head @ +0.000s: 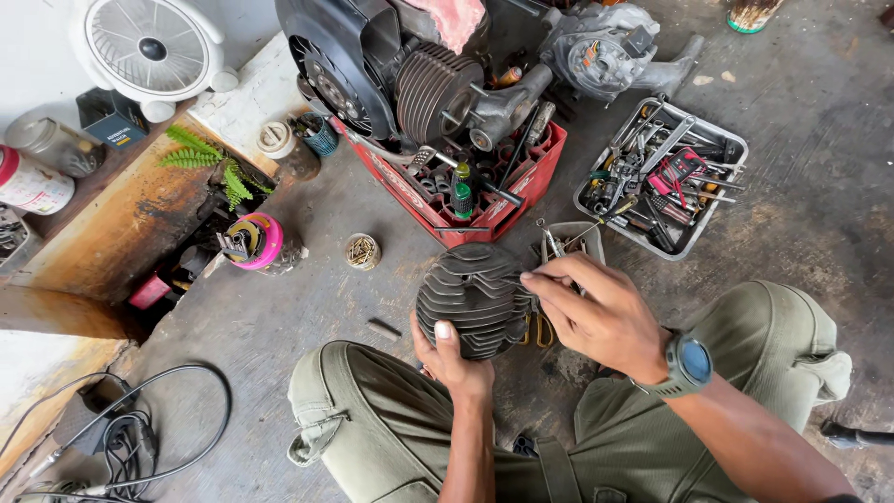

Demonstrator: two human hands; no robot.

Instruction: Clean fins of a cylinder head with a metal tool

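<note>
- The concrete floor [801,112] carries everything; the person squats on it in olive trousers [372,428].
- A dark engine block [391,65] with a finned barrel and a round fan cover sits on a red plastic crate [503,200], which also holds bottles and tools.
- A white fan [149,47] stands at the upper left, beside a rusty wooden ledge [112,224].
- A grey metal tray [661,177] full of hand tools lies to the right of the crate.
- The finned cylinder head [475,298], dark and round, is held just above the floor in front of the knees, near the crate.
- The right hand [596,317], a watch on its wrist, reaches across to the head's right edge; its grip is pinched on something small there, too small to tell.
- The left hand [452,359] cups the head from below, thumb pressed on the fins, its grip closed on it.
- A pink tape roll [261,240] lies to the left.
</note>
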